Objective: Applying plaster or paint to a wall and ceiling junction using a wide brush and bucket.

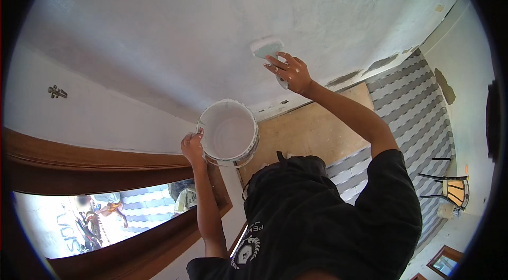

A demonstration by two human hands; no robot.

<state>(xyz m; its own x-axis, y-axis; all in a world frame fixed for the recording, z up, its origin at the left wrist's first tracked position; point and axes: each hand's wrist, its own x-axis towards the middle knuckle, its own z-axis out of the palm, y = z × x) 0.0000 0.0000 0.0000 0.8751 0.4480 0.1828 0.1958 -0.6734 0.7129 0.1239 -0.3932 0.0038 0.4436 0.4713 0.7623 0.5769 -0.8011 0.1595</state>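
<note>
A: What are the two hands doing?

B: The left hand [193, 147] grips the rim of a round white plastic bucket [210, 118], which hangs beside it in front of the body. The right hand [291, 72] has its fingers wrapped around a flat grey-green spreading blade [268, 49].

A: Is there anything in the bucket?

B: Its inside is pale and smeared, with something whitish at the bottom; how much, I can't tell.

A: And the blade?

B: It's out at the pale grey-white plastered wall [174, 31], apparently flat against it, with a thick white band of paste along its front edge. So I'd judge the spreading to be under way, with that load not yet fully smoothed out.

A: How much of the wall looks done?

B: Most of it reads as pale and covered, though cloudy and uneven; whether that's one finished coat, I can't say. Low down, above the grey-and-white striped floor [418, 100], a rough brown bare patch [381, 63] looks unfilled.

A: Anything farther off?

B: The cream side wall [471, 52] has its own irregular brown patch [444, 86], which seems untouched too.
</note>
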